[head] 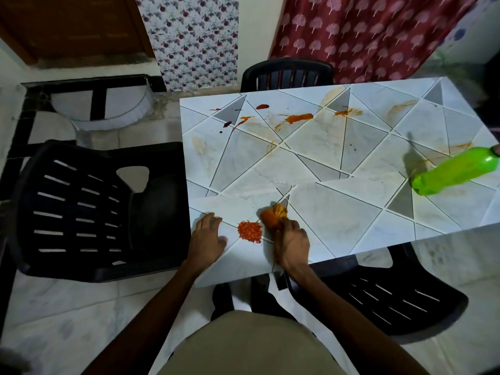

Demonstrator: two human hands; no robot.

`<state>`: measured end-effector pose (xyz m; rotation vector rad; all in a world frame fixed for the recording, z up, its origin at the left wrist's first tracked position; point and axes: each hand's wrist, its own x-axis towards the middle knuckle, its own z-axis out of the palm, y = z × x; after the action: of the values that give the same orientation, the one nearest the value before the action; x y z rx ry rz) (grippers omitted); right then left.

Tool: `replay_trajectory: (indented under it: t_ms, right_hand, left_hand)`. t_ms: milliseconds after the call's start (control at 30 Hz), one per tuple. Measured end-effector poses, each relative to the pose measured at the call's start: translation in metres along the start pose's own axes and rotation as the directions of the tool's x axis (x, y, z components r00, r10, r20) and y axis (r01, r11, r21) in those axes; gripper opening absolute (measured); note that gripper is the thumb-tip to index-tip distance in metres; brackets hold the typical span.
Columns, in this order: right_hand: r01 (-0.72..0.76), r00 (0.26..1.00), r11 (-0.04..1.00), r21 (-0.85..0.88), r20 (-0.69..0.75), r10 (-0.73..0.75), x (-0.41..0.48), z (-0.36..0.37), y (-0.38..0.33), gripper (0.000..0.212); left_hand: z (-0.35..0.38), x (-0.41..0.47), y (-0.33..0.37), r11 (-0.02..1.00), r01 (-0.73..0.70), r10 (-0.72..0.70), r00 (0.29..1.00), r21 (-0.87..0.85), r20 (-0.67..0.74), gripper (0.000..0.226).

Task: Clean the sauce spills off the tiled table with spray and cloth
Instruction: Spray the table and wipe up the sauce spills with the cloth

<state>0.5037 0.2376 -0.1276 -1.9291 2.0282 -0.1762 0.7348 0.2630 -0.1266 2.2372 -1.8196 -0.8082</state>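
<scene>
The tiled table [338, 169] has pale tiles with grey triangles. Orange and dark red sauce spills [297, 118] streak its far side. A small heap of red-orange crumbs [250, 231] lies near the front edge. My right hand [292, 244] grips a sauce-stained orange cloth [273, 214] bunched on the table just right of the heap. Left of the heap, my left hand [207, 238] rests on the tabletop with its fingers spread. A green bottle [454, 171] stands tilted at the right edge; its top is cut off by the frame.
A black plastic chair [89, 209] stands left of the table, another [286, 74] behind it, and a third [389, 296] at the front right. The floor is light tile. A red patterned curtain [365, 31] hangs behind the table.
</scene>
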Motion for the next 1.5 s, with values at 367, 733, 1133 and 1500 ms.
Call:
replay_trajectory:
  t_ms: [367,733,1133,1500]
  right_hand:
    - [-0.123,0.977,0.933,0.339,-0.125,0.174,-0.012,-0.013,0.014,0.016]
    - [-0.271,0.959,0.930,0.250,-0.018,0.284,-0.030,0.001,-0.022,0.028]
    - [-0.077,0.993,0.893,0.443,-0.047,0.109,0.040,-0.025,-0.028,0.019]
    - [0.527,0.828,0.849,0.046,0.197,-0.525,0.105,-0.001,-0.019,0.038]
  left_hand:
    - [0.002,-0.001,-0.012,0.998,-0.064,0.064,0.998,0.030,0.013,0.062]
    - [0.003,-0.003,-0.019,0.994,-0.100,0.098,0.994,0.038,0.042,0.064]
    - [0.001,0.003,-0.016,0.999,-0.042,0.041,0.998,0.020,0.045,0.059]
    - [0.019,-0.019,-0.001,0.996,0.062,-0.066,0.996,-0.067,-0.060,0.062]
